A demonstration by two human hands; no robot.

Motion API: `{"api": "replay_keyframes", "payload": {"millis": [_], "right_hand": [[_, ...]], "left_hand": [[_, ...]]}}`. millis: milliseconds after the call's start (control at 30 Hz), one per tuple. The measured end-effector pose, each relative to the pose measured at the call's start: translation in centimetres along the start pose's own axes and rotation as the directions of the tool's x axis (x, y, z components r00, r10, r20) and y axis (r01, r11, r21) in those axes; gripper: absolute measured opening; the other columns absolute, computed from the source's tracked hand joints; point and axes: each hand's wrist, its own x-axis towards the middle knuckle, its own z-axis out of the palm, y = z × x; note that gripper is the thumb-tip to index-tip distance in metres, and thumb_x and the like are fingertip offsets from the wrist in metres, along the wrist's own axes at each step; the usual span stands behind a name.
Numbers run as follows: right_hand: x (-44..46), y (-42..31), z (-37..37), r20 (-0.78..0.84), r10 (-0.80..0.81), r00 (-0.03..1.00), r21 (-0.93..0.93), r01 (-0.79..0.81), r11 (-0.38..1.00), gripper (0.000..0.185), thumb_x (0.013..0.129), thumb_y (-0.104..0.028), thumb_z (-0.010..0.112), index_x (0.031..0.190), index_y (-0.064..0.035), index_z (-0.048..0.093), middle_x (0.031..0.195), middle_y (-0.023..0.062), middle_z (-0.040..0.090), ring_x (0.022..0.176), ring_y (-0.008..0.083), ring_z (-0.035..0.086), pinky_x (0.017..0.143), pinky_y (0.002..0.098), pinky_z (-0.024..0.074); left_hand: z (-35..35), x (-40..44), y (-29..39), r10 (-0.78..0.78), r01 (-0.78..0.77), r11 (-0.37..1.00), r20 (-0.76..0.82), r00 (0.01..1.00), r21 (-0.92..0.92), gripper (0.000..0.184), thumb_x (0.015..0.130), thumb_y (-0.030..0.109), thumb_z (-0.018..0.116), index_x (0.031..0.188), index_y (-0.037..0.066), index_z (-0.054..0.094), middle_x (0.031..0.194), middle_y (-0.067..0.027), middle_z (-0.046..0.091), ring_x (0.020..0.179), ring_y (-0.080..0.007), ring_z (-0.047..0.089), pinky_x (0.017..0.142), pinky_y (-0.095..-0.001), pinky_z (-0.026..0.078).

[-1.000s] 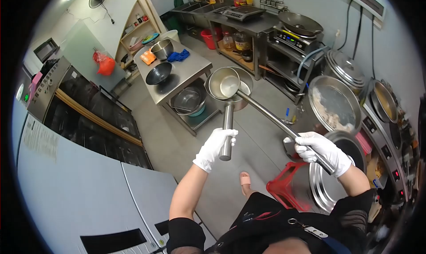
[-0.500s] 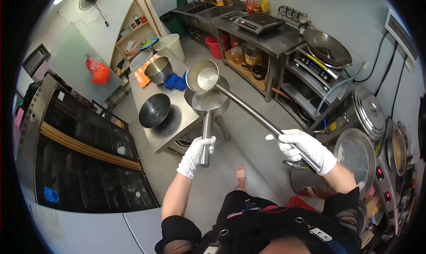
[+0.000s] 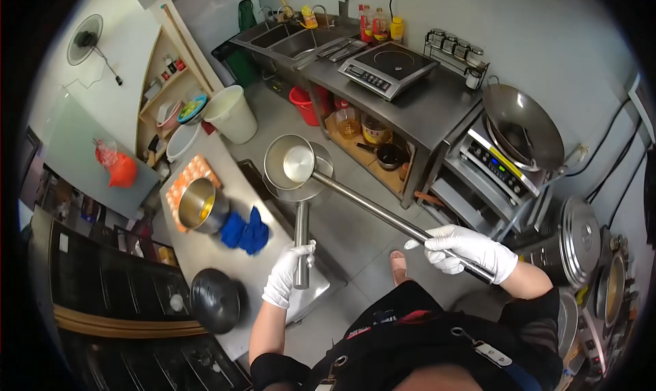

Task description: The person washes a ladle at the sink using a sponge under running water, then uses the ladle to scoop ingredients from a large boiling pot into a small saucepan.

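Note:
My left hand [image 3: 290, 273], in a white glove, is closed round the thick handle of a steel pot [image 3: 322, 167]. In my right hand [image 3: 465, 249], also gloved, is the long handle of a steel ladle [image 3: 289, 162]. The ladle's round cup sits over the pot's opening and hides part of it; whether the two touch I cannot tell. Left of them, on the steel table [image 3: 270, 268], are a steel bowl [image 3: 203, 205] with something yellow inside, a blue cloth [image 3: 244, 232], a tray of eggs [image 3: 195, 177] and a black bowl [image 3: 214, 301].
Ahead, a steel counter [image 3: 410, 111] carries an induction cooker [image 3: 388, 70], beside a double sink [image 3: 294, 42]. A wok [image 3: 523, 128] rests on a cooker at the right. Large lidded pots [image 3: 579, 240] stand at the lower right. A white bucket [image 3: 232, 114] is behind the table.
The view has moved forward towards the steel table and counter. Both hands still hold the pot and ladle, which are now beside the table's right edge. The fridge has left the view.

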Motion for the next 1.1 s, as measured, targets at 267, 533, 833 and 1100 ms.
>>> {"api": "replay_keyframes", "payload": {"millis": [267,533,833,1100], "right_hand": [[10.1,-20.6,-9.0,-0.030,0.028,0.999,-0.081,-0.030,0.996,0.033,0.101,-0.018,0.051,0.128,0.0005,0.053,0.069,-0.0026,0.044,0.049,0.0045,0.037,0.041,0.0200,0.0284],[25.5,-36.2,-13.2,-0.024,-0.002,1.000,-0.028,0.002,1.000,0.037,0.101,-0.017,0.049,0.132,0.0030,0.049,0.066,-0.0041,0.038,0.046,0.0028,0.032,0.039,0.0191,0.0255],[44.8,-53.5,-13.1,-0.051,-0.055,0.997,0.120,0.061,0.991,0.036,0.102,-0.016,0.046,0.131,0.0041,0.050,0.067,-0.0043,0.037,0.046,0.0018,0.031,0.039,0.0170,0.0249],[61.3,-65.7,-17.0,-0.061,-0.089,0.994,0.143,0.097,0.985,0.038,0.101,-0.023,0.050,0.133,-0.0014,0.051,0.069,-0.0041,0.040,0.047,0.0044,0.034,0.041,0.0202,0.0262]], "left_hand": [[4.4,18.4,11.9,0.069,-0.064,0.992,0.049,0.996,-0.108,0.024,0.087,0.008,0.062,0.106,-0.005,0.059,0.074,-0.0026,0.055,0.059,-0.0130,0.053,0.055,-0.0262,0.046],[1.1,36.7,27.7,0.092,-0.092,0.996,0.008,0.996,0.012,0.023,0.087,0.008,0.063,0.106,-0.004,0.059,0.075,-0.0015,0.057,0.059,-0.0116,0.053,0.056,-0.0256,0.046],[-8.1,57.7,47.7,-0.001,0.001,0.987,-0.001,1.000,0.160,0.024,0.082,0.010,0.066,0.102,-0.002,0.060,0.077,-0.0040,0.060,0.059,-0.0125,0.057,0.056,-0.0265,0.050],[-13.4,75.4,62.2,-0.035,0.023,0.974,0.047,0.998,0.226,0.025,0.082,0.010,0.069,0.101,-0.002,0.058,0.075,-0.0046,0.060,0.055,-0.0136,0.057,0.052,-0.0274,0.048]]}}
